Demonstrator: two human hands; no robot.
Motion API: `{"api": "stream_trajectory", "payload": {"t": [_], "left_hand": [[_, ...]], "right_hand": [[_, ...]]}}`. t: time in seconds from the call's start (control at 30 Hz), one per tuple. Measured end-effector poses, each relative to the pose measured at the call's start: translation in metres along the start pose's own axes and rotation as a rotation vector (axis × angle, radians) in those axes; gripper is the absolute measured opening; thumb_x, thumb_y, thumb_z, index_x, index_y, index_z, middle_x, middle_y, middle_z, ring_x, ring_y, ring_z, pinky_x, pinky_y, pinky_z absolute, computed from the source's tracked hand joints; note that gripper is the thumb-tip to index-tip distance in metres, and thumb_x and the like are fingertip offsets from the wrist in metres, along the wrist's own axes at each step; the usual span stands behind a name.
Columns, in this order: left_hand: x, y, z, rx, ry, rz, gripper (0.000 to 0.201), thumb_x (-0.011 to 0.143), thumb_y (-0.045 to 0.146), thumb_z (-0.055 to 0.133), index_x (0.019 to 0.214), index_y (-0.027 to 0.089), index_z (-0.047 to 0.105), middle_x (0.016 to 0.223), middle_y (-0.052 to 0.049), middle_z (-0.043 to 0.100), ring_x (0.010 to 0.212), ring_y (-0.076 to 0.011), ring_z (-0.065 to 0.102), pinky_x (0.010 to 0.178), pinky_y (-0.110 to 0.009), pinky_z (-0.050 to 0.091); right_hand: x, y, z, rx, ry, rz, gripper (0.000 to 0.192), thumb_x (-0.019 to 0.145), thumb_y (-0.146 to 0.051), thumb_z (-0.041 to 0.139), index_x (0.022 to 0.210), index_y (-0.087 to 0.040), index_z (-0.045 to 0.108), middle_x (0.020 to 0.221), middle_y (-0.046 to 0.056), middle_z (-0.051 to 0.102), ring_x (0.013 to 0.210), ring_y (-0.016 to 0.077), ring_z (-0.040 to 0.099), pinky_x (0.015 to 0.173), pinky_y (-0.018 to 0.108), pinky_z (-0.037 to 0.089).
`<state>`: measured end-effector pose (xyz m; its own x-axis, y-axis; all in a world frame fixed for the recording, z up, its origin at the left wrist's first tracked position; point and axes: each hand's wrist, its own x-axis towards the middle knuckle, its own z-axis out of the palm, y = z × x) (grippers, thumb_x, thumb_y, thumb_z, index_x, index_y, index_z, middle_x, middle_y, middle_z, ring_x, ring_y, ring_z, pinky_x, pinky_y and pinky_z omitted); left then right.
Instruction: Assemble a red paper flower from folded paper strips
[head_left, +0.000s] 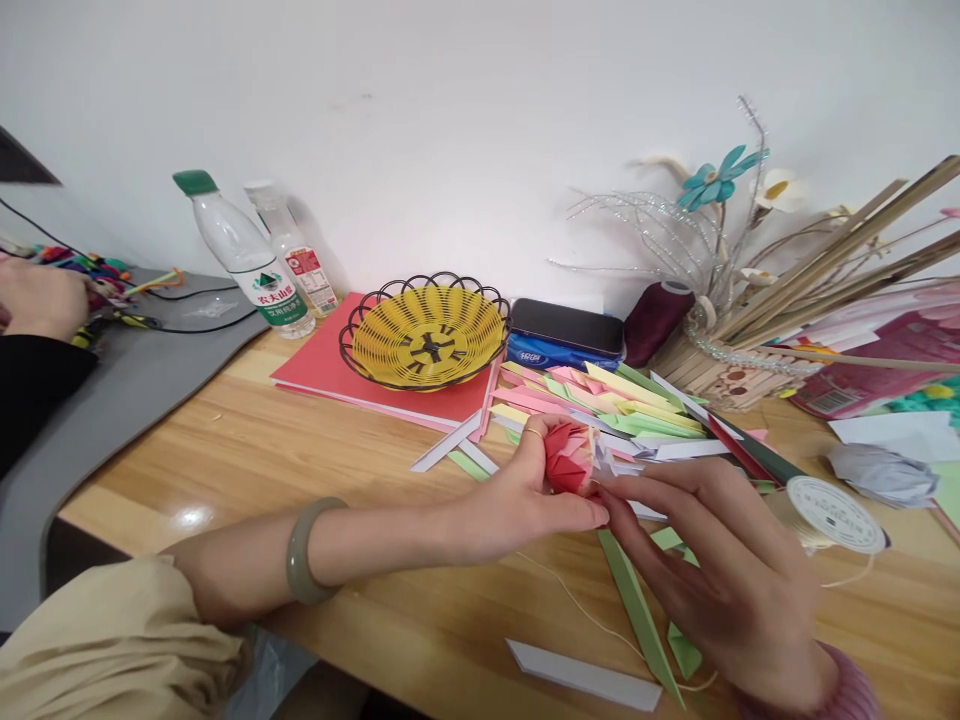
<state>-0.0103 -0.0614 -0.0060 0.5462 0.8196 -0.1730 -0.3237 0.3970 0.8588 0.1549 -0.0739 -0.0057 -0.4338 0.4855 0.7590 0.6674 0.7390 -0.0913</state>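
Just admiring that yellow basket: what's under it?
The yellow basket sits on red paper, which shows to its left and in front. Whatever lies directly beneath its base is covered.

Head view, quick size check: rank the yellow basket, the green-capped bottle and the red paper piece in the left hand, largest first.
1. Yellow basket
2. Green-capped bottle
3. Red paper piece, partly covered

Apparent size only; distances from the camera differ.

Big btl (pixel 232 235) lbl (pixel 268 292): 农夫山. Small btl (pixel 306 272) & blue pkt (pixel 577 350) txt unclear.
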Motion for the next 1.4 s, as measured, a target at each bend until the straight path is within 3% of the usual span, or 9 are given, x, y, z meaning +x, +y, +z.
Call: {"api": "stream_trajectory", "payload": {"t": [0.1, 0.17, 0.4, 0.67, 0.97, 1.17, 1.4], "left_hand": [[-0.002, 0.002, 0.002, -0.009, 0.007, -0.023, 0.06, 0.065, 0.009, 0.061, 0.113, 0.023, 0.027, 0.083, 0.003, 0.048, 0.077, -0.009, 0.048, 0.078, -0.027, 0.036], [-0.002, 0.003, 0.002, -0.022, 0.016, -0.021, 0.061, 0.062, 0.007, 0.062, 0.11, 0.023, 0.029, 0.084, 0.004, 0.046, 0.075, -0.0084, 0.047, 0.077, -0.027, 0.036], [-0.001, 0.003, 0.001, -0.09, -0.047, 0.048, 0.06, 0.064, 0.01, 0.062, 0.11, 0.024, 0.026, 0.085, 0.003, 0.046, 0.079, -0.0096, 0.047, 0.083, -0.032, 0.035], [-0.002, 0.003, 0.002, -0.004, -0.033, 0.1, 0.053, 0.068, 0.009, 0.059, 0.107, 0.024, 0.027, 0.088, 0.002, 0.044, 0.074, -0.0071, 0.043, 0.074, -0.026, 0.035], [-0.001, 0.004, 0.002, 0.005, -0.005, 0.083, 0.051, 0.068, 0.009, 0.059, 0.107, 0.024, 0.029, 0.089, 0.002, 0.047, 0.077, -0.0074, 0.047, 0.076, -0.026, 0.038], [-0.002, 0.002, 0.0, -0.054, -0.036, 0.042, 0.054, 0.069, 0.008, 0.059, 0.11, 0.023, 0.026, 0.089, 0.003, 0.046, 0.076, -0.0061, 0.046, 0.082, -0.029, 0.036], [-0.002, -0.004, 0.0, -0.071, -0.062, 0.007, 0.055, 0.068, 0.012, 0.062, 0.108, 0.024, 0.026, 0.075, 0.007, 0.044, 0.068, -0.0053, 0.044, 0.075, -0.027, 0.034]], "right_hand": [[0.0, 0.002, -0.003, -0.112, -0.004, -0.17, 0.027, 0.07, -0.013, 0.067, 0.095, -0.018, 0.06, 0.072, 0.006, 0.064, 0.064, 0.0183, 0.056, 0.054, 0.031, 0.045], [0.002, 0.003, -0.005, -0.053, -0.037, -0.208, 0.028, 0.071, -0.013, 0.065, 0.098, -0.018, 0.06, 0.074, 0.005, 0.064, 0.066, 0.0182, 0.057, 0.055, 0.031, 0.045], [0.01, 0.0, -0.004, 0.382, -0.09, 0.283, 0.016, 0.078, -0.014, 0.058, 0.089, -0.024, 0.063, 0.077, 0.001, 0.06, 0.071, 0.0136, 0.057, 0.058, 0.026, 0.046], [0.01, 0.0, -0.002, 0.455, -0.136, 0.429, 0.007, 0.08, -0.021, 0.058, 0.078, -0.024, 0.064, 0.075, 0.0, 0.061, 0.071, 0.0129, 0.057, 0.06, 0.024, 0.047], [0.01, 0.002, 0.002, 0.391, -0.083, 0.312, 0.009, 0.078, -0.017, 0.061, 0.084, -0.023, 0.063, 0.075, 0.001, 0.06, 0.069, 0.0141, 0.058, 0.058, 0.026, 0.049], [0.007, 0.003, 0.004, 0.198, -0.111, 0.166, 0.007, 0.08, -0.013, 0.056, 0.082, -0.02, 0.056, 0.076, 0.003, 0.056, 0.072, 0.0159, 0.053, 0.059, 0.029, 0.045], [0.002, 0.002, 0.007, 0.011, -0.108, 0.056, 0.009, 0.081, -0.012, 0.053, 0.084, -0.02, 0.051, 0.079, 0.005, 0.053, 0.071, 0.018, 0.048, 0.058, 0.031, 0.041]]}}
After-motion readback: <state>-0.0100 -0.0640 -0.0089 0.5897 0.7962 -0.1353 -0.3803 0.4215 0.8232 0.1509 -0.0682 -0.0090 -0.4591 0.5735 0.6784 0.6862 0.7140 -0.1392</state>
